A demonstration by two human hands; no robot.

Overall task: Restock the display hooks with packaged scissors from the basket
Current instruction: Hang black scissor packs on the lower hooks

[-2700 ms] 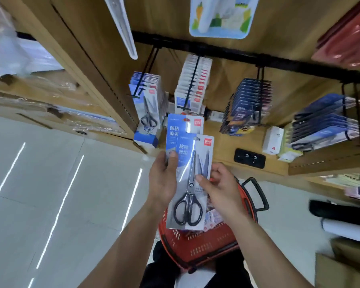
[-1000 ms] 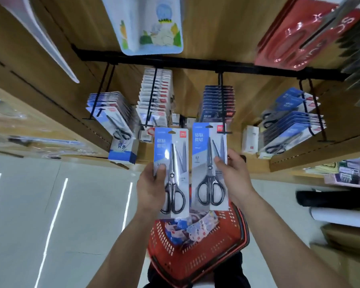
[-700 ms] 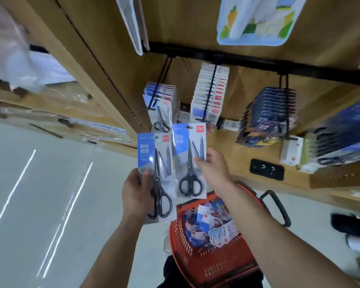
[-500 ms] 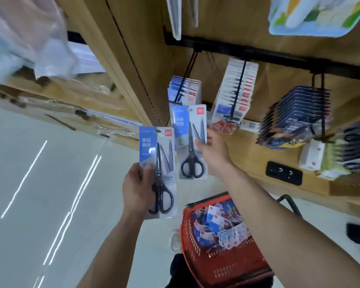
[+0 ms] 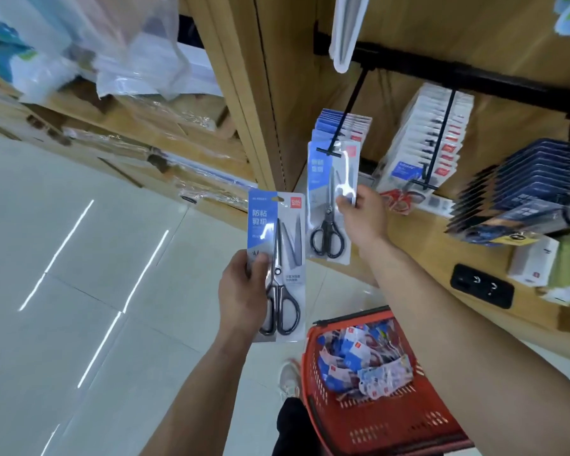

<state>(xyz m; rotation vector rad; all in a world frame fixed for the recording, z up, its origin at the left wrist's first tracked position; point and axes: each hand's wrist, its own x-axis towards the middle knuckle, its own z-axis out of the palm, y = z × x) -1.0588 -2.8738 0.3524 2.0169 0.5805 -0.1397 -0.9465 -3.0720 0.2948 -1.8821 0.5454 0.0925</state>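
My left hand grips a blue-and-clear pack of black-handled scissors upright at centre frame. My right hand holds a second scissors pack by its right edge, with the pack's top at the tip of the leftmost black display hook. Several matching blue packs hang on that hook behind it. A red plastic basket with more packaged goods sits low, under my right forearm.
Other hooks on the black rail carry white-and-red packs and dark blue packs. A wooden shelf below holds a black box and small white boxes. A wooden upright stands left of the hooks; tiled floor lies at left.
My right hand has raised its scissors pack up and away from my body to the tip of the leftmost hook. My left hand stays low with its pack. The view swung left.
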